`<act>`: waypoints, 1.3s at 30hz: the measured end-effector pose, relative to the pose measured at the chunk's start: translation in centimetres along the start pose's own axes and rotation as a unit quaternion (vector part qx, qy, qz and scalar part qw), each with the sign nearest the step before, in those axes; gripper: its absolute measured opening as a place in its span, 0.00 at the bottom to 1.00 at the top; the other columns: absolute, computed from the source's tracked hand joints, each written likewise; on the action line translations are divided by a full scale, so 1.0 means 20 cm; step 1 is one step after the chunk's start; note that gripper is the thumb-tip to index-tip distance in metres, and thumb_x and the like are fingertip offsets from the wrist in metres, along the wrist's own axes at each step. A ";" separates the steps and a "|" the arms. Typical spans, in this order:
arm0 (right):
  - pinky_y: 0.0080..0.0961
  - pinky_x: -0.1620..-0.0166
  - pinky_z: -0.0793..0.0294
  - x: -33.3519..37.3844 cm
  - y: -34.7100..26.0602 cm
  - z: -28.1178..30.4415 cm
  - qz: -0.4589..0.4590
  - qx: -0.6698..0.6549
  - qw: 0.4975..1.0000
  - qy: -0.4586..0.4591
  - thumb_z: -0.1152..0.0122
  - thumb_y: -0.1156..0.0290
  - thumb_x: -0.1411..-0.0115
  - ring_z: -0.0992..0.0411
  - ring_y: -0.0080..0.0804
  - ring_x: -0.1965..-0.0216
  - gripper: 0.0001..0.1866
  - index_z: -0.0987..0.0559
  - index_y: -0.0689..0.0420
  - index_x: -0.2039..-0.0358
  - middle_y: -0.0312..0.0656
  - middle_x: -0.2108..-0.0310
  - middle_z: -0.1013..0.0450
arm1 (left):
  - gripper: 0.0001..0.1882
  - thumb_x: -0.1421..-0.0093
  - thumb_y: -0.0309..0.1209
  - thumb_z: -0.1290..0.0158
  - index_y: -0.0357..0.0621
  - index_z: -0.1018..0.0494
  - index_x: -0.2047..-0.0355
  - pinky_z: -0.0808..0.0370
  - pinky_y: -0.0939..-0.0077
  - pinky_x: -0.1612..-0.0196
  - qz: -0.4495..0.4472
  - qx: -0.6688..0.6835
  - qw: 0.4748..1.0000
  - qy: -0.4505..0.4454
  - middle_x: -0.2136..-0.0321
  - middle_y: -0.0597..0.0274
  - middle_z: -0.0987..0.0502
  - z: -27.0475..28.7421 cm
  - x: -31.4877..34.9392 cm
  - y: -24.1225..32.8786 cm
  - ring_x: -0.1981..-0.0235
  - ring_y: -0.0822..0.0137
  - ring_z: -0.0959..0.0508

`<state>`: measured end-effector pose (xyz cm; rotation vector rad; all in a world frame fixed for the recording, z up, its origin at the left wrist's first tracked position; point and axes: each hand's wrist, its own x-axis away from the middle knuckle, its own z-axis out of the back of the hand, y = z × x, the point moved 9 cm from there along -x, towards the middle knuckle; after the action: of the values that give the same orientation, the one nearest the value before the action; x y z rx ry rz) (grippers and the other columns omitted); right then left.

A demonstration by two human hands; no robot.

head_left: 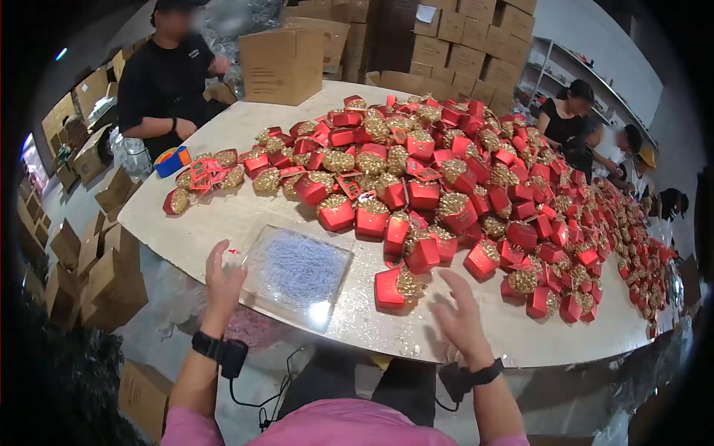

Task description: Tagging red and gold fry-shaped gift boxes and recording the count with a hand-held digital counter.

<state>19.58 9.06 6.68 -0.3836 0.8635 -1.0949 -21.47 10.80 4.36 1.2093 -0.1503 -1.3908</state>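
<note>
My left hand [224, 281] is open, fingers stretched upward, beside a clear shallow box [341, 276] full of thin pale-lilac strands [294, 264]. By its fingertips, at the box's left edge, is a small red piece [234, 251] too small to make out. My right hand [462, 321] is also open with nothing in it, thumb and fingers apart. Just left of it, a red packet with a gold, beaded-looking top [390, 289] lies apart from the heap. Many similar red-and-gold pieces [424, 191] are piled across the table beyond both hands.
The pale table [186, 236] has a curved-looking near edge. A blue-and-orange holder [172, 161] and a cardboard carton [281, 67] stand at its far left. A person in black [167, 82] is there; other people [569, 115] are at far right. Cartons [111, 286] litter the left floor. Cables [279, 394] hang below the table.
</note>
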 end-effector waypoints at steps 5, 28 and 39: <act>0.22 0.58 0.32 0.25 0.40 0.04 -0.221 -0.187 0.956 0.047 0.53 0.81 0.51 0.32 0.29 0.59 0.17 0.30 0.62 0.58 0.41 0.59 0.32 | 0.23 0.58 0.26 0.49 0.37 0.35 0.58 0.40 0.58 0.48 -0.283 -0.034 0.941 -0.183 0.54 0.46 0.36 -0.31 0.23 0.86 0.51 0.49 0.37; 0.28 0.61 0.30 0.26 0.00 -0.27 -0.234 -0.778 0.576 -0.085 0.46 0.72 0.47 0.34 0.39 0.56 0.32 0.46 0.55 0.44 0.47 0.52 0.38 | 0.28 0.50 0.26 0.49 0.36 0.44 0.48 0.35 0.74 0.50 0.260 0.551 0.680 -0.408 0.54 0.59 0.35 -0.92 0.49 0.92 0.54 0.67 0.32; 0.20 0.71 0.28 0.18 0.10 -0.11 -0.186 -0.732 0.654 -0.026 0.50 0.76 0.45 0.29 0.32 0.68 0.19 0.36 0.64 0.52 0.49 0.61 0.32 | 0.45 0.63 0.33 0.34 0.39 0.46 0.46 0.34 0.71 0.51 0.098 0.442 0.787 -0.419 0.53 0.57 0.37 -0.80 0.50 0.91 0.52 0.65 0.34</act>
<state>19.80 6.98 2.44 -2.0143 1.5369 -0.4652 4.42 6.87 4.55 1.1255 -1.6666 -1.6230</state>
